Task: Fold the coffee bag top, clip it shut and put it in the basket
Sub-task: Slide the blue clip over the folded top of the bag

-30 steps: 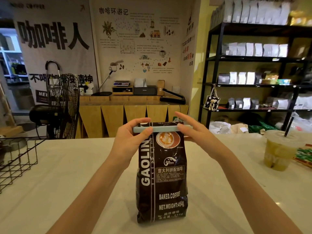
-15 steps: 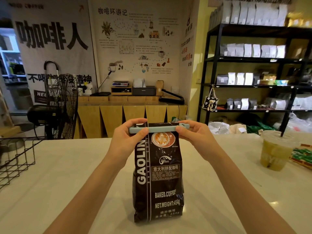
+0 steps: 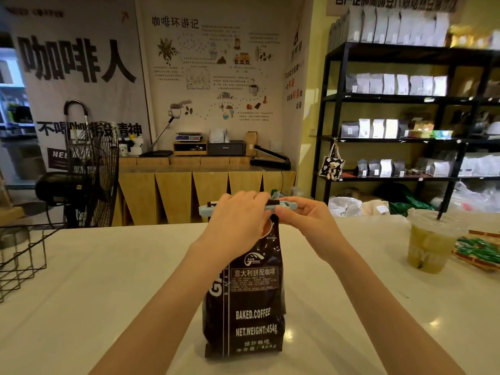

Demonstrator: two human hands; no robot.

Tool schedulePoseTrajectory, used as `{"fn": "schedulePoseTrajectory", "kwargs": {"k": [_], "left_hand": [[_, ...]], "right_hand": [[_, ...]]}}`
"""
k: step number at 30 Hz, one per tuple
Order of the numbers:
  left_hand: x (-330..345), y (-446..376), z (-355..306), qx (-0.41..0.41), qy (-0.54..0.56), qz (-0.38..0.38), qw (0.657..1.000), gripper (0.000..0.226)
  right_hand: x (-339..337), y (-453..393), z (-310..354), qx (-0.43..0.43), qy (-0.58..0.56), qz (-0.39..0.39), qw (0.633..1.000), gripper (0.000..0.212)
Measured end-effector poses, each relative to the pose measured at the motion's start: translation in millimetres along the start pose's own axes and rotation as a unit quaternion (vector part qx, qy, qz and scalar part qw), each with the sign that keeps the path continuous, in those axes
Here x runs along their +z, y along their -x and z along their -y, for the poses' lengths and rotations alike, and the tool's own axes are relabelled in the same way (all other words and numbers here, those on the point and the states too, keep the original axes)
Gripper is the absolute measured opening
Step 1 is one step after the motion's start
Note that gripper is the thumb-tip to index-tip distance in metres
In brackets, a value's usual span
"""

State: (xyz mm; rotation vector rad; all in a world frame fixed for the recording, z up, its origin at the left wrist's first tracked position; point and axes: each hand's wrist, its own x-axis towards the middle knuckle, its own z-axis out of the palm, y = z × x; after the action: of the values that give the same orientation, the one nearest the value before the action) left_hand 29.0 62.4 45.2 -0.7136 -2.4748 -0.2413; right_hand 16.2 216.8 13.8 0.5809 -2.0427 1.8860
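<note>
A dark brown coffee bag [image 3: 249, 299] with white lettering stands upright on the white table [image 3: 108, 288] in front of me. A pale blue-green clip [image 3: 281, 206] lies across its folded top. My left hand [image 3: 238, 220] covers the middle of the clip and the bag's top, fingers curled over it. My right hand [image 3: 305, 220] pinches the clip's right end between thumb and fingers. A black wire basket [image 3: 24, 255] sits at the table's left edge, apart from the bag.
A plastic cup of green drink with a straw [image 3: 430, 242] stands on the right of the table, beside a green and orange packet [image 3: 479, 253]. A black fan [image 3: 86, 171] stands behind the basket. Shelves of bags [image 3: 405, 115] fill the right wall.
My left hand has slid from the clip's left end to its middle, now covering the bag's top. My right hand stays at the right end. The bag has stayed upright.
</note>
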Motion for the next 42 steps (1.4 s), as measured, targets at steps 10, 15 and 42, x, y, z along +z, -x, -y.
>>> {"fn": "schedulePoseTrajectory", "kwargs": {"k": [10, 15, 42], "left_hand": [[-5, 3, 1, -0.025, 0.058, -0.011, 0.998, 0.029], [-3, 3, 1, -0.039, 0.074, -0.024, 0.996, 0.028], [-3, 4, 8, -0.041, 0.107, -0.034, 0.993, 0.03]], "right_hand": [[-1, 8, 5, -0.057, 0.05, 0.021, 0.997, 0.019], [9, 9, -3, -0.124, 0.074, -0.038, 0.989, 0.02], [11, 10, -11, -0.114, 0.122, -0.085, 0.982, 0.023]]}}
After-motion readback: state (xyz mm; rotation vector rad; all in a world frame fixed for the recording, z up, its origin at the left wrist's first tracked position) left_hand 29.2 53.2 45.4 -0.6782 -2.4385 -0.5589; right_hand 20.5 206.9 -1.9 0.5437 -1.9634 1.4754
